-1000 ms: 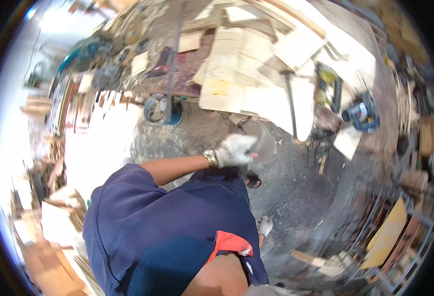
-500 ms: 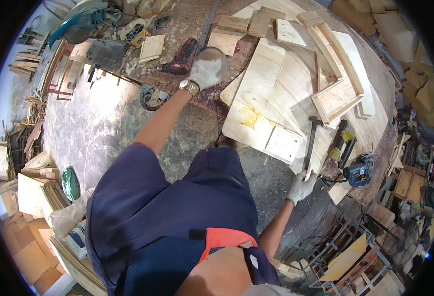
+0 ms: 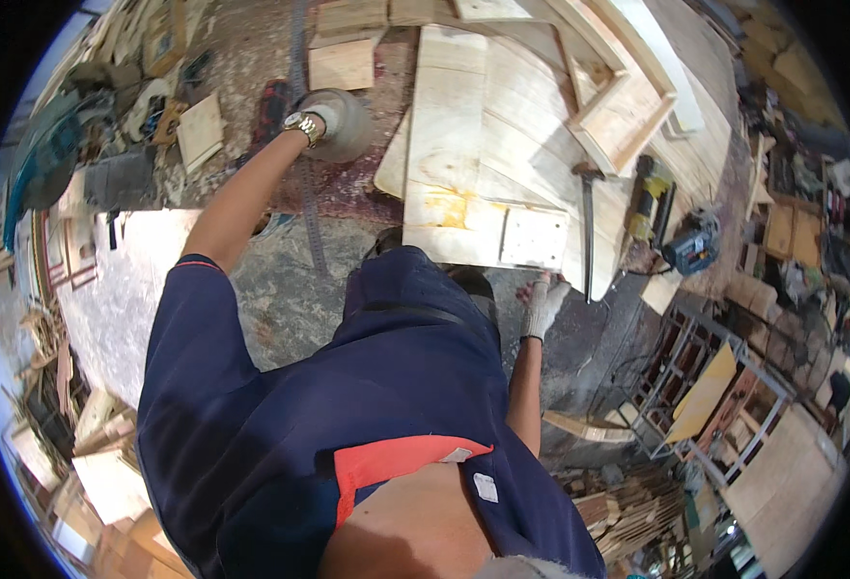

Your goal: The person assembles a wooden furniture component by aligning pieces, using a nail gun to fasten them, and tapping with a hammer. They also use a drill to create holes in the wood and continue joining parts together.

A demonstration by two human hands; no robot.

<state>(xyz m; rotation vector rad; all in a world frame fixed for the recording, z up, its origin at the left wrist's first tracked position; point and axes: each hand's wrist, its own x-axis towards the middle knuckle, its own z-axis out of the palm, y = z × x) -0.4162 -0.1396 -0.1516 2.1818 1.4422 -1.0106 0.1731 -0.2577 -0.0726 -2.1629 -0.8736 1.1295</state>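
Observation:
My left hand (image 3: 324, 122), in a pale glove with a wristwatch above it, is at a round greyish tub-like thing (image 3: 349, 133) over the reddish worktop and seems to grip its rim. Most of its fingers are hidden. My right hand (image 3: 544, 307), gloved with bare fingertips, is just off the near edge of a pale wooden board (image 3: 444, 145). Its fingers are apart and hold nothing I can see. Beside it, a hammer (image 3: 588, 236) with a long dark handle lies on the wood. A white drilled plate (image 3: 533, 237) rests on the board's near corner.
An open wooden frame (image 3: 623, 121) lies on the boards at right. Beyond the hammer are a yellow-green tool (image 3: 647, 201) and a blue jigsaw (image 3: 692, 249). A red drill (image 3: 272, 108) and a teal saw (image 3: 43, 159) sit left. A metal rack (image 3: 705, 386) stands lower right.
My right hand has let go of the hammer handle and moved left to the board's near edge. The round thing shows more fully by my left hand. The whole view has shifted.

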